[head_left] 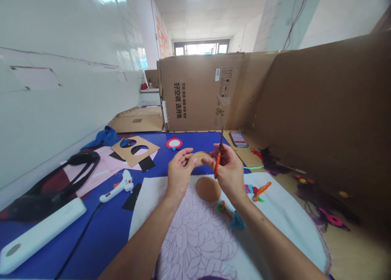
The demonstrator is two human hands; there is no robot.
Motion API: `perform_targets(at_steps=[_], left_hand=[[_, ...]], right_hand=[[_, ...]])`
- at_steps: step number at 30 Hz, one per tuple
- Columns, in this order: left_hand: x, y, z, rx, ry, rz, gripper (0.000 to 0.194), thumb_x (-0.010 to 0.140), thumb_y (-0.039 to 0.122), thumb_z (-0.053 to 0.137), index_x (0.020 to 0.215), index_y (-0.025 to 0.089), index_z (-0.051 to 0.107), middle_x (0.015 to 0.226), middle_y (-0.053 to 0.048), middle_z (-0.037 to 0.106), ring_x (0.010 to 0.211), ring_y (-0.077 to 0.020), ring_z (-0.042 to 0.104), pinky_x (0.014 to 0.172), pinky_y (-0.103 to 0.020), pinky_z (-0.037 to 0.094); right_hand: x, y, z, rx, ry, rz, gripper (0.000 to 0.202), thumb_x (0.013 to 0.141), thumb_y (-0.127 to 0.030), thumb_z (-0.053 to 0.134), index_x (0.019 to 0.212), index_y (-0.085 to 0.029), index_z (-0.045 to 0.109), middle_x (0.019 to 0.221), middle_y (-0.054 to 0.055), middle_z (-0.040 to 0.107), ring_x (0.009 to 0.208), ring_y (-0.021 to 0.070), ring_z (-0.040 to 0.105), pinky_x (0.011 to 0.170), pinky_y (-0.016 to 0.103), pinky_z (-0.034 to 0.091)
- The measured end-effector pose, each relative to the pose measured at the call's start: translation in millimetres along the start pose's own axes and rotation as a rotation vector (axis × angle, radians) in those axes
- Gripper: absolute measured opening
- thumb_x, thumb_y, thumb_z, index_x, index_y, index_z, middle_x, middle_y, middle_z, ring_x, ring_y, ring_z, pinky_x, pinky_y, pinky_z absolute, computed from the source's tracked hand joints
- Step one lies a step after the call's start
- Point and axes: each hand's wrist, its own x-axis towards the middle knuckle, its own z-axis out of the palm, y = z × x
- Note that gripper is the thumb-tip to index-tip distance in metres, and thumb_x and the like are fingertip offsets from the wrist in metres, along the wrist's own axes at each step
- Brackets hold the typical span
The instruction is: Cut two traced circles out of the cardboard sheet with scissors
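A curved brown cardboard piece (200,158) is held up between both hands above the white cloth. My left hand (181,172) pinches its left end between thumb and fingers. My right hand (229,170) grips its right end and also holds orange-handled scissors (218,164), their dark blades pointing up. Below the hands a brown cardboard disc (208,189) lies flat on the white cloth (189,239), which bears a purple flower line drawing. Right of the disc are a blue fuzzy piece (237,221) and an orange fuzzy piece (262,191).
On the left lie a white glue gun (117,189), a long white device (42,235), black straps (70,170) and cardboard with cut holes (134,149). A red-rimmed disc (174,143), a phone (238,139) and a tall cardboard wall (201,92) stand beyond the hands.
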Motion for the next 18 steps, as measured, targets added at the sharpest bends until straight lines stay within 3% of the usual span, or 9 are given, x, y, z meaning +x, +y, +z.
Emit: perform_targets(at_steps=[6, 18], left_hand=[[-1.0, 0.8, 0.5, 0.004, 0.005, -0.002, 0.035, 0.078, 0.023, 0.082, 0.111, 0.019, 0.072, 0.099, -0.007, 0.079, 0.093, -0.0210, 0.077, 0.090, -0.038, 0.061], [-0.5, -1.0, -0.2, 0.041, -0.005, -0.002, 0.030, 0.076, 0.021, 0.080, 0.106, 0.020, 0.078, 0.099, -0.007, 0.081, 0.093, -0.0209, 0.077, 0.090, -0.037, 0.060]], right_hand=[[0.3, -1.4, -0.7, -0.016, -0.006, 0.011, 0.058, 0.074, -0.039, 0.093, 0.123, -0.025, 0.066, 0.106, 0.005, 0.072, 0.090, 0.0245, 0.068, 0.084, 0.042, 0.055], [5.1, -1.1, -3.0, 0.023, -0.089, 0.051, 0.049, 0.073, -0.041, 0.094, 0.112, -0.024, 0.070, 0.089, 0.001, 0.071, 0.078, 0.0210, 0.066, 0.075, 0.036, 0.053]])
